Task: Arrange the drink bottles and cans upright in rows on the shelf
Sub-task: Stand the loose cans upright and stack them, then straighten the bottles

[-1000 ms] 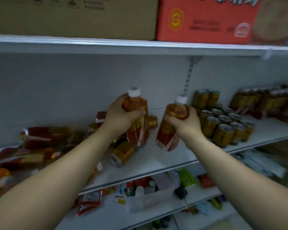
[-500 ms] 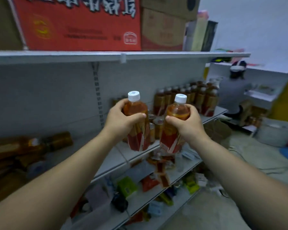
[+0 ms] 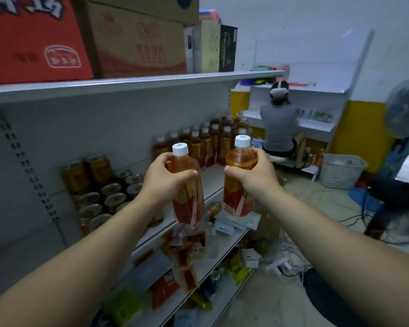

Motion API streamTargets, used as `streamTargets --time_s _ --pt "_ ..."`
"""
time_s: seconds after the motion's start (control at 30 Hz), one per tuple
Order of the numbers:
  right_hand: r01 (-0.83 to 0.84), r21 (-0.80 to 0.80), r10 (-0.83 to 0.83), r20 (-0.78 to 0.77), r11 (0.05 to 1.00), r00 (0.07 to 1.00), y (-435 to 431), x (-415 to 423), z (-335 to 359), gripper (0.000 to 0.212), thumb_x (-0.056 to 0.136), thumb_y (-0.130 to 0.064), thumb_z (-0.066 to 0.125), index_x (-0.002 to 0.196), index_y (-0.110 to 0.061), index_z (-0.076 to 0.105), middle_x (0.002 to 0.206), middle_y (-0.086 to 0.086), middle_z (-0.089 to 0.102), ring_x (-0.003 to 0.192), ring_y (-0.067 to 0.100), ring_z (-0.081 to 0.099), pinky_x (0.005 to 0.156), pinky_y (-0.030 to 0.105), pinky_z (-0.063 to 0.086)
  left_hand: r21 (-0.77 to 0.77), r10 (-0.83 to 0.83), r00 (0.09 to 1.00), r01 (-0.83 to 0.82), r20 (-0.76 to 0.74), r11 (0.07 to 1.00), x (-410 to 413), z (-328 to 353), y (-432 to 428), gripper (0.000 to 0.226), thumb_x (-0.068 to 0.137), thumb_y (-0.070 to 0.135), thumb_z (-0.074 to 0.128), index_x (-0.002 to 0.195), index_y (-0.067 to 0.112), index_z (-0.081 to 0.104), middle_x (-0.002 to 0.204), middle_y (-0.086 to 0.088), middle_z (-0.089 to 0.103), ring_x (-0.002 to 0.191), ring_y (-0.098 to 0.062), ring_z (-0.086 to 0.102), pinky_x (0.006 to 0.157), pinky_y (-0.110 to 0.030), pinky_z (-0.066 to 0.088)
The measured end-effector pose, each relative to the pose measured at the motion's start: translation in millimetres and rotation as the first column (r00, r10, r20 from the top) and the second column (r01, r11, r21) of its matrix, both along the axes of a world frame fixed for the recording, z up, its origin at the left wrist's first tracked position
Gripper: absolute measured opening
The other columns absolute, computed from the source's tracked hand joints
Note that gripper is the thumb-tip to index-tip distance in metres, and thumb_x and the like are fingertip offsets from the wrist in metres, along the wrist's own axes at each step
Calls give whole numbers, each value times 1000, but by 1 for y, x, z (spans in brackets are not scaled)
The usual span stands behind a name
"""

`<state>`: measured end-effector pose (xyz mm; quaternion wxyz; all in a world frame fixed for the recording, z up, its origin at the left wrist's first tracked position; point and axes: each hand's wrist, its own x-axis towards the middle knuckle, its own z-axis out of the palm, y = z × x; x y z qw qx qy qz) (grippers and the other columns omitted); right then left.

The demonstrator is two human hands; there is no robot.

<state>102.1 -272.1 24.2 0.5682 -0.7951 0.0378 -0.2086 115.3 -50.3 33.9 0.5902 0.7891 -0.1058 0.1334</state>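
Only the head view here. Both hands are busy. The left hand is wrapped around the shoulder of one tea bottle, and the right hand grips a second tea bottle the same way, thumb across the front. Both bottles have white caps, amber drink and red-and-gold labels. They're held up in the air side by side, close but not touching. The left one tilts a bit, with its bottom swinging toward 5 o'clock, and the right one is pretty much upright. Neither is on the shelf. They hang in front of its edge, over a bare strip of it.

On that shelf, at about 9 o'clock from the left bottle, there's a block of gold cans standing upright in rows, with two more stacked on top at the back. At about 12 o'clock, behind the held bottles, is a group of matching bottles standing upright in rows.

The top shelf at 11 o'clock carries a red carton and a brown cardboard box right beside it. The lower shelves at 6 o'clock hold a jumble of packets.

Off at 1 o'clock a person in grey sits with their back to the camera. Near them on the floor is a white basket, with a fan at 3 o'clock.
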Motion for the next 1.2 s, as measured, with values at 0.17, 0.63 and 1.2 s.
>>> streamTargets --time_s 0.17,0.63,1.2 --pt "-11 -20 10 -50 1000 999 -22 60 -13 69 63 -45 82 117 -38 41 102 -15 52 93 11 52 72 28 38 22 16 998 -14 -57 1000 74 -20 -26 45 55 38 82 93 34 58 91 11 66 84 -7 64 67 -26 50" --pt "-147 -141 115 -215 979 970 -56 239 -62 84 57 -47 83 126 -29 39 99 -18 48 102 19 53 83 38 46 196 56 979 -16 -197 980 244 -70 -66 54 58 34 85 102 36 53 97 16 62 92 -7 60 76 -29 52" --pt "-607 -414 573 -219 679 790 -81 339 -86 83 74 -42 71 144 -25 30 142 0 39 130 20 39 105 35 34 64 339 896 -335 -285 940 231 -125 -121 83 65 24 85 127 46 33 108 31 48 95 16 53 77 -3 41"
